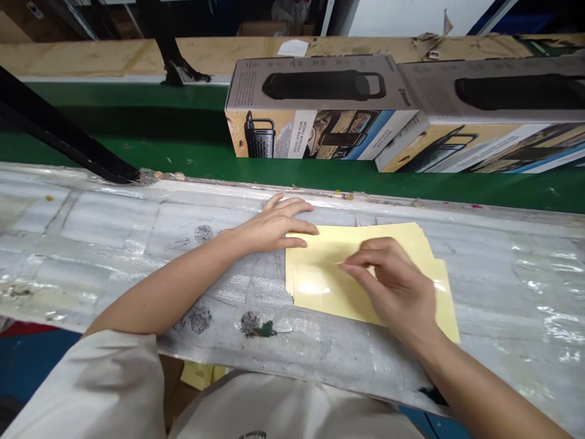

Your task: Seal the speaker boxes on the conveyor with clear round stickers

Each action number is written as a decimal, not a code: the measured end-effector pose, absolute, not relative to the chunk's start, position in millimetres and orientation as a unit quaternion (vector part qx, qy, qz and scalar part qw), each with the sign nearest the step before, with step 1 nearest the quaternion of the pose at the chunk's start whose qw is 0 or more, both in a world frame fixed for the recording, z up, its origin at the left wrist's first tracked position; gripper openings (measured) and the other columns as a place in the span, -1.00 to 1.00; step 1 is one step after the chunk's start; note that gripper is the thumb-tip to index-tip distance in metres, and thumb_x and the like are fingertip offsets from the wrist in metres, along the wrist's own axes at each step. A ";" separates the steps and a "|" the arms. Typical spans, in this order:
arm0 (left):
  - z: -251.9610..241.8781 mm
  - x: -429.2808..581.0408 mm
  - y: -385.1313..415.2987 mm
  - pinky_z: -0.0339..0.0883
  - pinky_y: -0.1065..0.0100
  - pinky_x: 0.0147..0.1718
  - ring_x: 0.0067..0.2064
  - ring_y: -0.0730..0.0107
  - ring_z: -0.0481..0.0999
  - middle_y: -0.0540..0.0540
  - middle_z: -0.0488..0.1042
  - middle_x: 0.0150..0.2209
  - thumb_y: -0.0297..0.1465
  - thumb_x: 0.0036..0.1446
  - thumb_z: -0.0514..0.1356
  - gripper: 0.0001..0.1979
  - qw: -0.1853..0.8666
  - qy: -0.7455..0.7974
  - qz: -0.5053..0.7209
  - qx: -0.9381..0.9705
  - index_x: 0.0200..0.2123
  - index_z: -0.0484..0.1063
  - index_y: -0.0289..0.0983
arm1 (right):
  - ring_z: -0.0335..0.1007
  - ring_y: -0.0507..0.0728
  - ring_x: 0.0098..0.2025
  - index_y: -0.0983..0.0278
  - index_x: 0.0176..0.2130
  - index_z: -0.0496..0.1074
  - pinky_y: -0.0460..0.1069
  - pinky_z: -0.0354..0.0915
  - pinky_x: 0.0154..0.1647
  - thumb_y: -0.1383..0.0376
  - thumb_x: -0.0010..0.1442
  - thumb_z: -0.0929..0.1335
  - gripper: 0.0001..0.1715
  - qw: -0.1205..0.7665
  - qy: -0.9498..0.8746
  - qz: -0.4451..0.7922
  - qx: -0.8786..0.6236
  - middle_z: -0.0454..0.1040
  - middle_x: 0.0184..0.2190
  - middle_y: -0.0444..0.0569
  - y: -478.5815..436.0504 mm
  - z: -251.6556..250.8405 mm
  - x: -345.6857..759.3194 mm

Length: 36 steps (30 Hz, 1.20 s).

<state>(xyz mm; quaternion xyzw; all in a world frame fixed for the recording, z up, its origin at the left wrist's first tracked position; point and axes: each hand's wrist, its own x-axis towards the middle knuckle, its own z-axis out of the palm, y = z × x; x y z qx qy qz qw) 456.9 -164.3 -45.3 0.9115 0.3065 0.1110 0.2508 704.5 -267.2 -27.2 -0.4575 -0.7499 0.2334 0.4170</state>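
Note:
A stack of pale yellow sheets (pixel 320 286) lies on the tape-covered grey work ledge (pixel 114 238) in front of me. My left hand (pixel 274 225) rests flat with fingers stretched out, its fingertips pressing the stack's upper left corner. My right hand (pixel 393 283) sits on top of the sheets with fingers curled and thumb and forefinger pinched together at the surface; what they pinch is too small to make out.
Beyond the ledge runs a green conveyor belt (pixel 137 134) carrying two printed speaker boxes, one at the centre (pixel 315 110) and one at the right (pixel 493 116). A black bar (pixel 59 134) slants across the left. More yellow paper (pixel 201 375) lies below the ledge.

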 end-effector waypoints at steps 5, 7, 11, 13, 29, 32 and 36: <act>-44.5 457.0 -165.5 -0.34 -0.26 0.45 0.43 0.01 0.21 -0.15 0.35 0.35 -0.29 0.35 0.27 -0.72 0.267 0.294 0.110 0.911 0.10 0.58 0.00 | 0.48 0.20 -0.18 0.00 0.39 0.15 0.12 0.50 -0.21 0.46 0.38 0.36 -0.26 0.353 -0.822 0.214 -0.393 0.51 -0.14 0.00 -288.1 -37.9 696.0; -44.5 457.1 -165.5 -0.35 -0.26 0.45 0.44 0.01 0.21 -0.15 0.35 0.36 -0.30 0.34 0.28 -0.73 0.269 0.296 0.111 0.910 0.09 0.59 -0.03 | 0.48 0.23 -0.08 0.01 0.47 -0.01 0.16 0.51 -0.12 0.51 0.39 0.31 -0.15 0.296 -0.864 0.194 -0.358 0.55 -0.05 0.04 -292.7 -48.3 689.7; -45.5 457.1 -165.4 -0.39 -0.23 0.46 0.45 0.00 0.19 -0.13 0.35 0.36 -0.30 0.33 0.29 -0.75 0.286 0.297 0.122 0.903 0.05 0.62 -0.03 | 0.47 0.27 0.00 0.07 0.52 -0.17 0.18 0.52 -0.10 0.59 0.37 0.22 -0.06 0.248 -0.883 0.165 -0.364 0.57 -0.03 0.09 -299.7 -56.5 682.7; -46.1 457.0 -165.2 -0.40 -0.22 0.46 0.46 0.00 0.18 -0.11 0.35 0.36 -0.31 0.31 0.31 -0.75 0.298 0.297 0.127 0.898 0.04 0.62 -0.02 | 0.47 0.27 0.00 0.12 0.53 -0.22 0.18 0.53 -0.09 0.61 0.35 0.20 -0.03 0.235 -0.885 0.168 -0.364 0.56 -0.04 0.11 -302.5 -52.0 680.3; -45.2 453.1 -168.5 -0.35 -0.24 0.46 0.44 -0.03 0.22 -0.19 0.34 0.38 -0.19 0.35 0.26 -0.72 0.261 0.307 0.120 0.907 0.07 0.61 -0.03 | 0.49 0.38 0.09 0.28 0.53 -0.10 0.19 0.50 0.03 0.36 0.36 0.27 -0.12 0.253 -0.876 0.124 -0.392 0.58 0.03 0.21 -318.9 -81.7 670.0; -42.5 453.2 -168.9 -0.35 -0.23 0.47 0.45 -0.04 0.22 -0.18 0.34 0.38 -0.18 0.35 0.25 -0.71 0.267 0.320 0.113 0.902 0.07 0.61 -0.03 | 0.53 0.37 -0.04 0.32 0.51 -0.04 0.19 0.49 -0.07 0.36 0.33 0.31 -0.12 0.258 -0.876 0.092 -0.396 0.60 -0.07 0.19 -315.1 -86.2 662.3; -37.9 454.3 -169.5 -0.32 -0.24 0.47 0.45 -0.04 0.23 -0.17 0.35 0.37 -0.18 0.35 0.25 -0.70 0.265 0.333 0.100 0.899 0.09 0.61 -0.03 | 0.51 0.29 -0.18 0.32 0.35 0.23 0.11 0.47 -0.21 0.34 0.31 0.36 -0.33 0.263 -0.873 0.073 -0.405 0.60 -0.16 0.13 -308.3 -87.0 659.8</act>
